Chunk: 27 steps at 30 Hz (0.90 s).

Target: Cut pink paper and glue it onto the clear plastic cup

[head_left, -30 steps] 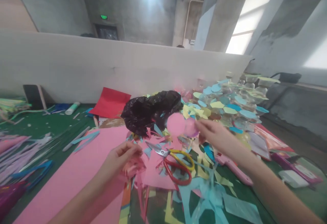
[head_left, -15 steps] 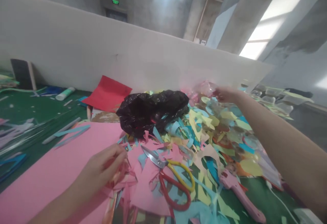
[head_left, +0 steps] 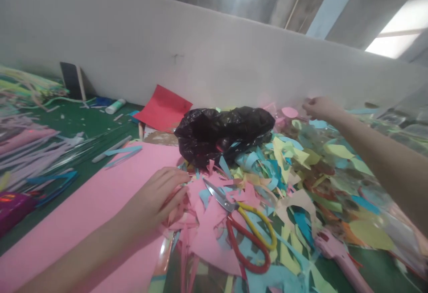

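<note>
Over the right edge of a pink sheet [head_left: 110, 199], my left hand [head_left: 160, 195] rests beside pink scraps, fingers loosely spread, holding nothing visible. My right hand [head_left: 319, 108] is reached out to the far right by the white wall, fingers curled together; anything in them is too small to make out. A pink oval piece [head_left: 290, 112] lies just left of it. Scissors with red and yellow handles [head_left: 250, 230] lie slightly open on the scraps. Behind them sits a crumpled black plastic bag [head_left: 220, 134].
A red sheet [head_left: 163, 109] leans near the white wall [head_left: 214, 56]. Colored paper scraps [head_left: 284, 163] cover the right side, with a pink tool [head_left: 341, 255] at the lower right. Left are a glue stick [head_left: 115, 106], paper strips [head_left: 50, 154] and a purple object [head_left: 15, 210].
The view has turned left, so objects appear further right. My left hand's fingers have spread from a curled pose. My right hand has lifted slightly off the pink and clear plastic pieces.
</note>
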Motion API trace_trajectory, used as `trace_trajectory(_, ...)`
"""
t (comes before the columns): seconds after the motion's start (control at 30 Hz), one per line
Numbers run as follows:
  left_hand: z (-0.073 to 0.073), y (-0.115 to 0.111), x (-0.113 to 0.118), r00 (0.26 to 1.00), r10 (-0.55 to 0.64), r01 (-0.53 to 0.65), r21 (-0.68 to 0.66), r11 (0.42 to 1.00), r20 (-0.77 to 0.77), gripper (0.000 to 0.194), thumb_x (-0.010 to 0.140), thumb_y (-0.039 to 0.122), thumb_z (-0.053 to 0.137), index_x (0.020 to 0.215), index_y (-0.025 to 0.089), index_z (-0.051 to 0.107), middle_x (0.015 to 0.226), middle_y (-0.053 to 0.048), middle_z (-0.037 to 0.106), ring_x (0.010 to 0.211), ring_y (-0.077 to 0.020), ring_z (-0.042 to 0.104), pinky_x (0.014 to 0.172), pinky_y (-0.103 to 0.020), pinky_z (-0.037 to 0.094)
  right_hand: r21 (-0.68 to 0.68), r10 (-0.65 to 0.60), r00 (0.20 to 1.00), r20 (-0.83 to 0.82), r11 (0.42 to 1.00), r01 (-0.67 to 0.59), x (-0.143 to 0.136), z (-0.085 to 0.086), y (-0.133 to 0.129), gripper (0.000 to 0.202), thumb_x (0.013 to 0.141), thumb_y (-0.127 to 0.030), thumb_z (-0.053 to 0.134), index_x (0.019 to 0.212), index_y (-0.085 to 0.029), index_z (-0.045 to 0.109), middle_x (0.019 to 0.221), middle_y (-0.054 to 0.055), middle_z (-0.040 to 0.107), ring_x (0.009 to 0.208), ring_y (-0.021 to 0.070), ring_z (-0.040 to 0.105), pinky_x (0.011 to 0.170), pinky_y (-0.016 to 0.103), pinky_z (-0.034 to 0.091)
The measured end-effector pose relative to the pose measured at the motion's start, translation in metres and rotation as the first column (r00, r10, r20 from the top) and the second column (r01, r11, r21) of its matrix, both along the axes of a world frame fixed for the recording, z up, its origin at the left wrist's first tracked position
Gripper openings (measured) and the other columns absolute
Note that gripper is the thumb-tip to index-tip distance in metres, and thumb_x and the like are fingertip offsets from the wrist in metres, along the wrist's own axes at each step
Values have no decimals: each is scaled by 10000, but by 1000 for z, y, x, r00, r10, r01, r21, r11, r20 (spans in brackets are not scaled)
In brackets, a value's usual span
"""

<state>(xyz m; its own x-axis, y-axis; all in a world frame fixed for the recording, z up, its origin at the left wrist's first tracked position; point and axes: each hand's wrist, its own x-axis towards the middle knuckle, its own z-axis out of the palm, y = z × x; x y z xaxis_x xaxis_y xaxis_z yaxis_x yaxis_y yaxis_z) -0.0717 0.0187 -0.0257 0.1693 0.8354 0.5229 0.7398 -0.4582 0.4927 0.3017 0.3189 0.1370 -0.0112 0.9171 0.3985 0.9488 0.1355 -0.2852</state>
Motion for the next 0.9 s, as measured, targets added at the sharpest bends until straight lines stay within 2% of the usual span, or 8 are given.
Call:
trace_trajectory(0.13,1,2,-2,993,43,-40,31,999,-113,235,940,245,484,1126,226,626,1133,-73,678,1106,-241,549,980,-404,448,146,-55,947,316,989,9,-20,2,-16,425,963,-391,383,936,-43,627,1114,243,674,1060,237,608,673,379,257)
trace_trajectory(0.23,-1,3,-5,981,28,-12,80,997,-193,238,930,241,508,1138,239,624,1206,-74,657,1173,-264,513,1022,-452,413,239,23,888,459,960,-149,-32,2,-41,427,985,-399,330,1038,-88,618,986,121,711,909,135,614,637,329,226)
trace_trajectory(0.33,-3,1,-8,978,-15,39,110,993,-210,265,916,181,496,1139,236,628,1214,-77,660,1185,-265,517,1040,-460,398,301,129,830,543,892,-336,-36,-2,-75,360,1003,-341,341,928,-137,628,801,70,668,750,103,538,615,303,205)
trace_trajectory(0.47,-2,-2,-14,993,14,-4,92,996,-114,322,900,148,443,1156,219,625,1108,-99,690,1093,-256,567,969,-424,446,302,417,694,587,683,-665,-36,-14,-132,428,979,-384,415,581,-230,451,558,19,443,558,143,318,566,330,176)
trace_trajectory(0.53,1,-2,-18,996,60,-54,92,994,-68,285,914,208,451,1137,224,627,1096,-96,686,1057,-252,587,953,-404,451,261,528,572,627,549,-794,-38,-25,-163,476,971,-366,415,520,-219,374,500,0,344,532,152,293,547,331,178)
trace_trajectory(0.63,4,2,-24,991,124,-120,56,991,-59,268,957,289,420,1134,231,613,1090,-78,682,1015,-232,611,916,-352,460,127,640,366,675,389,-913,-47,-47,-208,425,967,-303,479,549,-233,439,475,-17,381,503,153,310,522,338,212)
trace_trajectory(0.7,1,8,-30,982,106,-105,15,994,-155,280,975,306,399,1141,213,604,1104,-87,678,1017,-235,613,898,-347,462,88,690,354,632,390,-917,-54,-67,-233,436,991,-277,432,557,-235,450,480,-17,424,490,151,331,511,344,229)
trace_trajectory(0.9,-3,18,-58,823,58,-21,73,997,-565,261,926,216,436,1075,182,649,1247,-179,615,1164,-348,547,950,-504,423,-87,802,522,290,565,-821,-59,-133,-277,631,1046,-463,151,603,-220,529,534,18,518,503,151,437,521,345,235)
